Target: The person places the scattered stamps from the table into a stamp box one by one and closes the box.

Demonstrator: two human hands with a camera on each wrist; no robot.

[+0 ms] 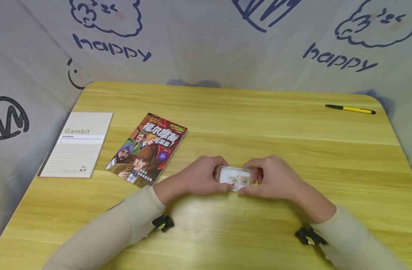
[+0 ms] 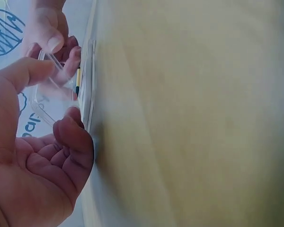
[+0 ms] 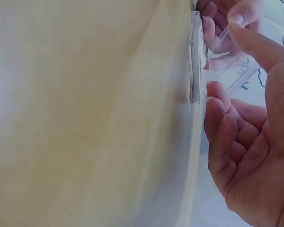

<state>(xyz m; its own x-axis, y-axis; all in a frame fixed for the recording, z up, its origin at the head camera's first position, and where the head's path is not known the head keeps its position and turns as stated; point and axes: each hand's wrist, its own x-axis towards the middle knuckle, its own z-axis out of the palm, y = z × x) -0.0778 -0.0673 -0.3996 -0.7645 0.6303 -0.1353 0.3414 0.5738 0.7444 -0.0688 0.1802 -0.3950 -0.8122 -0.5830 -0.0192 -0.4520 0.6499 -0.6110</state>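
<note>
Near the middle of the table both hands hold a small clear plastic lid (image 2: 40, 112), each pinching one end between thumb and fingers. Below it, a shallow white tray (image 3: 196, 59) with a clear rim lies flat on the table. Through the lid, small printed pieces (image 1: 244, 180) show in the head view; their kind is too small to tell. My left hand (image 1: 201, 176) has its thumb along the near edge, and my right hand (image 1: 276, 178) mirrors it at the other end. Both wrist views show the lid raised and tilted above the tray.
Left of the hands lies a comic-style book (image 1: 146, 150) with a red cover, and beyond it a Gambit notebook (image 1: 77, 146). A yellow and black pen (image 1: 351, 109) rests near the far right corner of the wooden table (image 1: 246, 123). A white cloth (image 1: 199, 41) with drawings hangs behind.
</note>
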